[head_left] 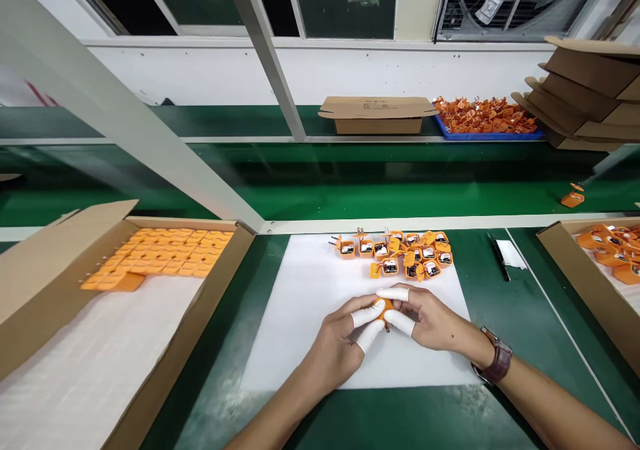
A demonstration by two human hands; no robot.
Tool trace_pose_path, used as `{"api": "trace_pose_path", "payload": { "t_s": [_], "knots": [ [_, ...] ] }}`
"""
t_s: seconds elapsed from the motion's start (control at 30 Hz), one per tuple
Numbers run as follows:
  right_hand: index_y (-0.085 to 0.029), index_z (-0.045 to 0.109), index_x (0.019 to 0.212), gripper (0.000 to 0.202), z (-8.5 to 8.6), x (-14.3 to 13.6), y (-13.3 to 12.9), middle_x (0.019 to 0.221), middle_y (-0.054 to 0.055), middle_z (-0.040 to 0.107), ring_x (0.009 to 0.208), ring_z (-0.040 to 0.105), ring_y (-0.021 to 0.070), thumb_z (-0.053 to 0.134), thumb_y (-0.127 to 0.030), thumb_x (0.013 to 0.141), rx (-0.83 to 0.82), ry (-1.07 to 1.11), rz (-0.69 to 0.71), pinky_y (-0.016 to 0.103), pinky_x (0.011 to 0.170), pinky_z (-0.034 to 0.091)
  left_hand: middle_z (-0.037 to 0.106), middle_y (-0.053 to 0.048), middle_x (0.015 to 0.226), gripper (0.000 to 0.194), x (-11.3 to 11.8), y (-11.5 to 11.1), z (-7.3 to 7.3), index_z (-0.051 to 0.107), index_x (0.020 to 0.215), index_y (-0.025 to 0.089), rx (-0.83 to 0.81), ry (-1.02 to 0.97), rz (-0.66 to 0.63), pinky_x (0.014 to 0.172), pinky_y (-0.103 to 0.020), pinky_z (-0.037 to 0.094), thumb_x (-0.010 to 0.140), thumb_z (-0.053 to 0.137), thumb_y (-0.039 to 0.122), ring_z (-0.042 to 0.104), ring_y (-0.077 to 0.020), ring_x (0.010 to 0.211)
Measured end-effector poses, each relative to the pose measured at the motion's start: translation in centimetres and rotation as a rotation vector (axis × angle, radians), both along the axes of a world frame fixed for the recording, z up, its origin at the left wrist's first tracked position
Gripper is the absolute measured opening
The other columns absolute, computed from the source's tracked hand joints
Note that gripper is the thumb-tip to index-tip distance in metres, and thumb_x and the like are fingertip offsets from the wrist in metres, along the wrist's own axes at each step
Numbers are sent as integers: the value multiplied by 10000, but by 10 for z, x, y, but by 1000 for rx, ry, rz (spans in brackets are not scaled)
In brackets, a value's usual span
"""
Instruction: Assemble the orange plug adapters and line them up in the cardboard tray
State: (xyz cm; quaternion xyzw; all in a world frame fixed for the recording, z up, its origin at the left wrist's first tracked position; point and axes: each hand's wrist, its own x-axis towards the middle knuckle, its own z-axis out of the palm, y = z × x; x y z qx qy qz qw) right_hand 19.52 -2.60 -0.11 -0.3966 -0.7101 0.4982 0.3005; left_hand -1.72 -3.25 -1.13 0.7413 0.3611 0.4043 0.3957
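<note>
Over the white sheet [295, 317], both hands pinch one small orange plug housing [385, 307]. My left hand [345, 337] holds it from the left, with white finger covers on the thumb and a fingertip. From the right, my right hand [425, 313] grips the same piece, also with white finger covers. Metal prongs seem to stick out at the piece's lower edge; fingers cover most of the rest. Just beyond the hands lie several open orange housings [390, 267] with dark and white parts inside and orange lids beside them.
An open carton [215, 310] at the left holds rows of orange pieces [170, 253]. Another carton [575, 283] stands at the right, near a black pen [499, 257]. A blue tray [480, 137] of orange parts and brown boxes [377, 125] rest on the shelf behind a metal frame.
</note>
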Motion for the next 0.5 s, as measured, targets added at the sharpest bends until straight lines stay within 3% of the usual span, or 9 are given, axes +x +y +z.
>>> {"api": "trace_pose_path", "payload": {
  "t_s": [0.13, 0.27, 0.37, 0.5],
  "knots": [
    [-243, 598, 1329, 356, 14, -2, -2, 1117, 84, 584, 897, 597, 183, 524, -199, 984, 115, -120, 64, 316, 831, 546, 708, -102, 1278, 398, 1, -3, 4, 711, 1232, 268, 66, 20, 11, 886, -369, 615, 896, 632, 70, 709, -240, 1064],
    [-234, 622, 1289, 354, 16, -6, -3, 1107, 84, 559, 985, 593, 204, 500, -137, 971, 120, -110, 74, 333, 898, 529, 717, -100, 1266, 359, 4, -5, 3, 743, 1173, 254, 27, 41, 53, 860, -370, 616, 888, 626, 70, 715, -244, 1019],
    [-260, 605, 1322, 364, 10, -8, -2, 1069, 68, 556, 1005, 584, 207, 504, -162, 987, 116, -64, 36, 341, 914, 515, 727, -94, 1249, 284, 6, -4, 0, 768, 1112, 242, -41, 24, 77, 919, -390, 602, 901, 624, 119, 711, -259, 1073],
    [-262, 613, 1316, 313, 3, -7, 1, 962, 39, 551, 875, 577, 183, 504, -287, 1024, 88, -2, 7, 318, 805, 525, 717, -87, 1270, 244, 3, 2, 2, 771, 1105, 224, -243, -54, 49, 1011, -408, 564, 892, 652, 209, 685, -276, 1159]
  ]
}}
